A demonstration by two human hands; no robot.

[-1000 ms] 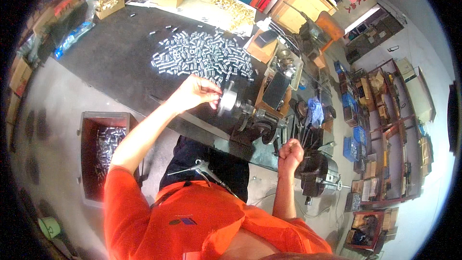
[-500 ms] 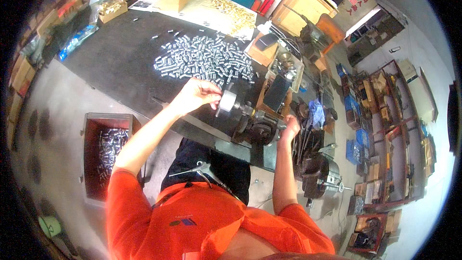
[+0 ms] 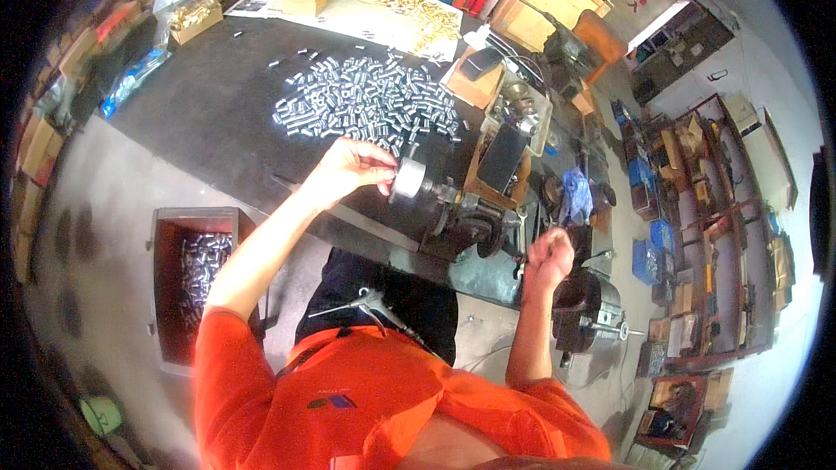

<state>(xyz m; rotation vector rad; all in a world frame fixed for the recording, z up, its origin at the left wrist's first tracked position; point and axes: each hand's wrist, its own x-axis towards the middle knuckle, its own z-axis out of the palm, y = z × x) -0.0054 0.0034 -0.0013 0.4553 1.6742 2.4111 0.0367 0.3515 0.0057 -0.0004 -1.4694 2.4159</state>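
Both hands: L fingers (image 3: 376,176) pinch chuck (image 3: 407,179).

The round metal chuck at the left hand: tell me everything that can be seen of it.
The chuck is a short, round, silvery metal disc, its flat bright face turned toward the left hand, whose fingertips touch it. It sits at the near edge of the dark workbench, on the left end of a small dark machine. A heap of small shiny metal cylinders lies just behind it. Whether it turns or holds a part cannot be told.
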